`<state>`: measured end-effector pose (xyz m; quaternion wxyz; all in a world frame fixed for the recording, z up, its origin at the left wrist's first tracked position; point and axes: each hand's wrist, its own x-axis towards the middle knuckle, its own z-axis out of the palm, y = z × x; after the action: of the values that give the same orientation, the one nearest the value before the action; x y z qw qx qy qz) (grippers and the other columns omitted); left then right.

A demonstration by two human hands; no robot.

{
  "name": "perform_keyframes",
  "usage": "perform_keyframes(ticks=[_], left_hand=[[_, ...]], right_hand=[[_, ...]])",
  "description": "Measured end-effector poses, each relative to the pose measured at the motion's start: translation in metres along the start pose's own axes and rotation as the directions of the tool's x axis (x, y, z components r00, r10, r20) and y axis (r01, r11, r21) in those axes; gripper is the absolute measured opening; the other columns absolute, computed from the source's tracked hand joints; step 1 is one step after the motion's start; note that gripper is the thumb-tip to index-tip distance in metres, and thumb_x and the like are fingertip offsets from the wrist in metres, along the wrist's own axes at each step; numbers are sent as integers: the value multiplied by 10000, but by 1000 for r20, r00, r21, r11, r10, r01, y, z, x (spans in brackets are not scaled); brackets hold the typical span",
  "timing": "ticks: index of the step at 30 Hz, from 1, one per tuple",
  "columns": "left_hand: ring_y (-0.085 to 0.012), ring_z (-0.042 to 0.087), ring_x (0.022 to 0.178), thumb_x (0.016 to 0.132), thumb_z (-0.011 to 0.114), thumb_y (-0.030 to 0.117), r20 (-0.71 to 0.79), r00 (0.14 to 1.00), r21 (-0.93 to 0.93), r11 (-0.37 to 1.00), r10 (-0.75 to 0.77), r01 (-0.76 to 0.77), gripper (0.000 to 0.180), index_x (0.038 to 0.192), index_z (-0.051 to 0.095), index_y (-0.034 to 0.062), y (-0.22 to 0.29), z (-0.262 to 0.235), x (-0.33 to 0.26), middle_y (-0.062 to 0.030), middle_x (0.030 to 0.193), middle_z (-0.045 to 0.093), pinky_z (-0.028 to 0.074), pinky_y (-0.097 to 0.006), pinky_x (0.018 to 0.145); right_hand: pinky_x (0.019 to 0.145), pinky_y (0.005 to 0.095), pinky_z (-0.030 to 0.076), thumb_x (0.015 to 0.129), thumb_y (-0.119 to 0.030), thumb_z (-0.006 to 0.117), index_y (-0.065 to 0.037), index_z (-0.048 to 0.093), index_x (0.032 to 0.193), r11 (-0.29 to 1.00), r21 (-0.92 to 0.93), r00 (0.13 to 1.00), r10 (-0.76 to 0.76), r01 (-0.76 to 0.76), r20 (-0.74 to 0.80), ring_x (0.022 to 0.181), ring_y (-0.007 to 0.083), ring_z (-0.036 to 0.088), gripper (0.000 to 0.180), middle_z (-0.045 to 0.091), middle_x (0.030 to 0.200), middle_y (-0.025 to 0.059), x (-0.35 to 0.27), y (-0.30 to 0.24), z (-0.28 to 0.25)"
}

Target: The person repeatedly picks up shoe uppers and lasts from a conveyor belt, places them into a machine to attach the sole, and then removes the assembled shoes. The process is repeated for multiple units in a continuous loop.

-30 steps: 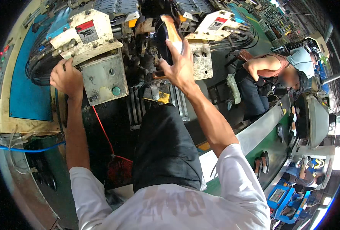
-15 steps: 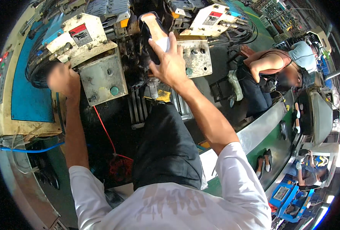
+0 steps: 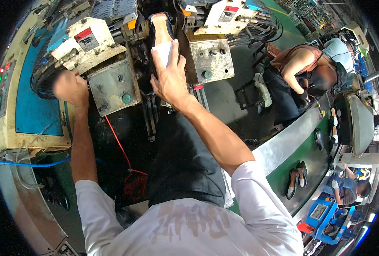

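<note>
My right hand (image 3: pixel 171 81) grips the rear part of a dark shoe (image 3: pixel 160 27) with a tan insole and a white patch toward the heel. Its fingers lie over the heel end, and the shoe points away from me between two machine heads. Out to the left, my left hand (image 3: pixel 72 88) is closed at the side of the left control box (image 3: pixel 111 87), near a bundle of black hoses. What its fingers hold is hidden, and part of that hand is blurred.
A second control box (image 3: pixel 210 59) with a green button stands right of the shoe. A red cord (image 3: pixel 117 143) hangs below the left box. At right, a co-worker (image 3: pixel 298 70) bends beside a green conveyor (image 3: pixel 279 181) carrying several shoes. A lit button panel (image 3: pixel 2 87) is at far left.
My right hand and the shoe have shifted left and slightly toward me. The yellow piece below that hand no longer shows. My left hand stays in place. The co-worker's arm has moved toward the conveyor.
</note>
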<state>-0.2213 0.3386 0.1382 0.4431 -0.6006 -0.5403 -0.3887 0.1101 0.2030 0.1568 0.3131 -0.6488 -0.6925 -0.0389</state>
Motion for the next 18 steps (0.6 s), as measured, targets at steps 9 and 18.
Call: perform_keyframes(ticks=[9,18], left_hand=[[-249,639,1039,793,740,137,19,1000,8,1000,4,-5,195,879,800,302,-13,9,-9,86,1082,725,446,-469,889],[-252,667,942,815,709,105,9,998,3,998,61,-61,225,865,820,293,-16,12,-5,55,1011,755,468,-451,808]], right_hand=[[1023,637,509,842,-230,787,-155,440,1601,999,-24,999,41,-41,13,1239,643,460,838,83,1636,493,99,9,29],[984,687,534,870,-195,740,-159,478,1590,992,-71,994,104,-103,16,1337,661,388,767,72,1672,455,167,17,57]])
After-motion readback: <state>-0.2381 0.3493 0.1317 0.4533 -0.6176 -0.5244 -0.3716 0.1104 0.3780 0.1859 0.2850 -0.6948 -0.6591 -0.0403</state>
